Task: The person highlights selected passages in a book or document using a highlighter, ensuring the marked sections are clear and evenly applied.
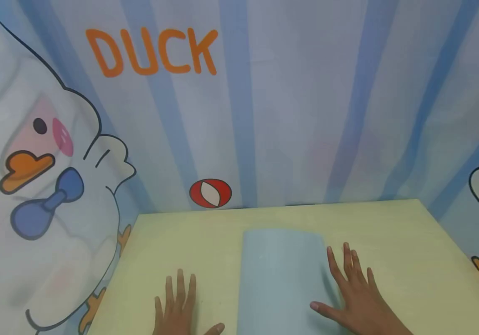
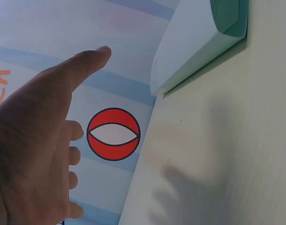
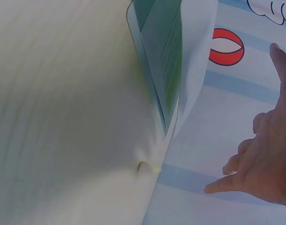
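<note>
The pale-blue folder (image 1: 281,279) lies on the pale-yellow tabletop (image 1: 202,251), slightly right of its middle, its far end short of the back edge and its near end cut off by the head view. Its cover bows upward, and the wrist views show green layers inside, so it probably sits loosely rather than flat. The left hand (image 1: 176,307) hovers to its left, fingers extended and thumb held out toward it, grasping nothing; the right hand (image 1: 358,300) is raised beside the right edge, fingers splayed, likewise with nothing in hold, its thumb overlapping the cover in the head view but apart from it in the right wrist view. Flanking it like this probably gives each hand access to one long side. Beyond the back edge, the duck-printed backdrop (image 1: 289,93) limits reach, while the tabletop runs well outward to its left and right edges, leaving most room for sideways movement.
</note>
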The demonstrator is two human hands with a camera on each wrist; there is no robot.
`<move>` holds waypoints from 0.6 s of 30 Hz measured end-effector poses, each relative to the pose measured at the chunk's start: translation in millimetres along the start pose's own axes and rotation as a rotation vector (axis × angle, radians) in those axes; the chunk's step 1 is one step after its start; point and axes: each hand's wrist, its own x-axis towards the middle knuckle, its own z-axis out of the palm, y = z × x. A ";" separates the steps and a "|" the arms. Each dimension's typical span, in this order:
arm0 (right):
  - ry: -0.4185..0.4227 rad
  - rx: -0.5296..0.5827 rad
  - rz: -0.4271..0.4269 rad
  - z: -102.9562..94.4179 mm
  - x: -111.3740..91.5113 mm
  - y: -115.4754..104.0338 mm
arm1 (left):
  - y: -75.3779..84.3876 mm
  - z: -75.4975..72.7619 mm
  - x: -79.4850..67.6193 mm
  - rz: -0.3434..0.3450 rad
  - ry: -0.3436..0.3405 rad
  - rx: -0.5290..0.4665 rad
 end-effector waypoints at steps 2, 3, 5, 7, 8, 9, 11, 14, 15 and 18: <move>-0.026 0.031 0.002 0.9 -1.9 1.6 | 3.1 -2.1 0.6 0.006 -0.032 -0.034; -0.032 0.043 -0.004 1.3 -2.8 2.6 | 5.2 -3.7 1.4 0.007 -0.052 -0.057; -0.041 0.055 -0.015 1.7 -3.8 4.1 | 10.4 -8.4 2.7 0.012 -0.097 -0.107; -0.042 0.063 -0.023 1.7 -4.3 4.8 | 16.4 -12.9 4.2 0.031 -0.128 -0.152; -0.038 0.061 -0.030 1.8 -4.7 5.2 | 19.3 -14.2 4.5 0.050 -0.135 -0.165; -0.035 0.057 -0.032 1.7 -5.2 5.4 | 22.5 -15.2 5.0 0.078 -0.137 -0.164; -0.043 0.058 -0.020 2.1 -6.7 5.4 | 27.4 -13.5 4.7 0.170 -0.101 -0.108; -0.062 0.054 -0.016 2.9 -9.5 6.6 | 32.1 -4.8 4.3 0.354 0.071 0.051; -0.067 0.046 -0.020 3.3 -10.7 7.5 | 33.4 -1.3 5.1 0.417 0.152 0.107; -0.069 0.014 -0.045 6.2 -14.6 11.4 | 36.5 9.6 7.9 0.563 0.362 0.203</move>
